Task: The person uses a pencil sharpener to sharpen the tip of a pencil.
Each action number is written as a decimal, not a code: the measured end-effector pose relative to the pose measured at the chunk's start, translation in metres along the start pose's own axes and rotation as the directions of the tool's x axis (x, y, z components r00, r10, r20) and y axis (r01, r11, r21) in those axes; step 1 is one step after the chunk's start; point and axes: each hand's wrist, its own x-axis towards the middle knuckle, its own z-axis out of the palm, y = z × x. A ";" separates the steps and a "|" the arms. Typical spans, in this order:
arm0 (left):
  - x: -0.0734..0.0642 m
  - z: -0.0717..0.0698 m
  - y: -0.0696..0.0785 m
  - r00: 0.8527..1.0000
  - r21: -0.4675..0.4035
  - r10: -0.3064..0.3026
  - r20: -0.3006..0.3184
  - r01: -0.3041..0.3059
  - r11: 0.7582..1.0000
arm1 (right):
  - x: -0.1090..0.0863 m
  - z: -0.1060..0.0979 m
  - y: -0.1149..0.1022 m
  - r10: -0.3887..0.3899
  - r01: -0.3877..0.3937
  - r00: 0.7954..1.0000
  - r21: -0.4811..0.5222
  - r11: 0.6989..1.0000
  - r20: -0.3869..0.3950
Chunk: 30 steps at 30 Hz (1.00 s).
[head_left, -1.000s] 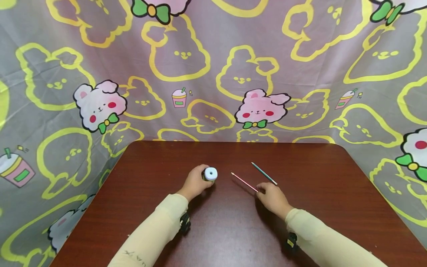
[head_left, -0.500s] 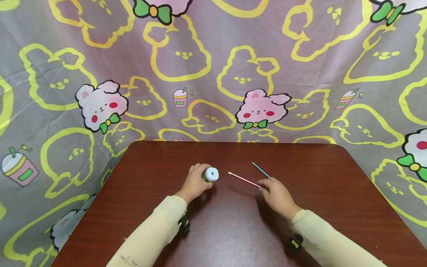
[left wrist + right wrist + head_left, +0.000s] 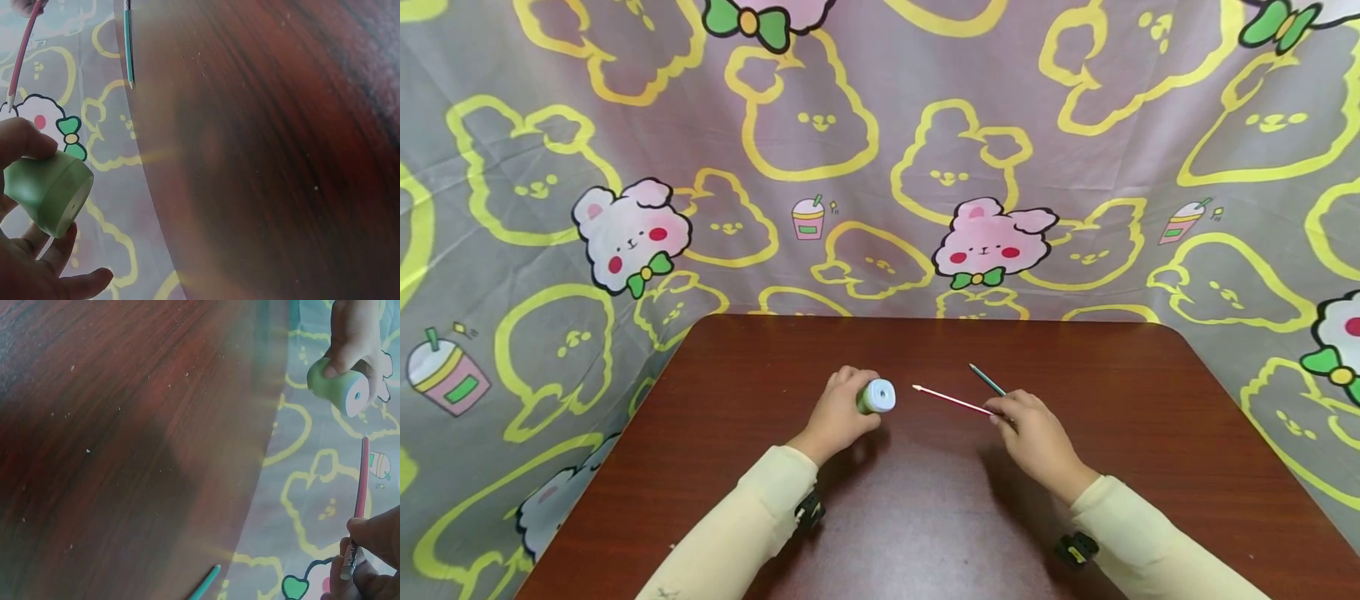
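My left hand grips a green pencil sharpener, thumb on one side and fingers on the other. Its white end has a small hole and tilts to the right. Between thumb and fingers, my right hand pinches a red pencil near its back end. The pencil's sharpened tip points left at the sharpener's holed end, with a short gap between them. On the table, beyond the right hand, lies a teal pencil, its near end hidden behind that hand. Both hands are raised over the table.
The brown wooden table has rounded far corners. A curtain with yellow outlined bears and pink rabbit faces hangs behind it and along both sides. Dark wrist cameras sit on both sleeves.
The right hand has moved a little right and away from me, and the red pencil has swung flatter, its tip toward the sharpener. The left hand has tipped the sharpener's holed end rightward.
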 end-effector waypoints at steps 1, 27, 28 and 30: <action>0.000 0.000 0.001 1.000 0.006 0.006 0.001 -0.006 1.000 | 0.000 -0.001 0.000 -0.009 0.009 1.000 -0.004 1.000 -0.004; -0.006 -0.004 0.018 0.993 0.130 0.114 0.029 -0.117 0.985 | 0.000 -0.004 -0.011 -0.206 0.201 0.977 -0.082 0.976 -0.050; -0.007 -0.004 0.018 0.992 0.140 0.121 0.031 -0.125 0.982 | 0.001 -0.004 -0.011 -0.212 0.207 0.976 -0.085 0.975 -0.047; -0.008 -0.004 0.018 0.990 0.158 0.133 0.038 -0.137 0.978 | 0.001 -0.003 -0.011 -0.219 0.214 0.975 -0.093 0.972 -0.040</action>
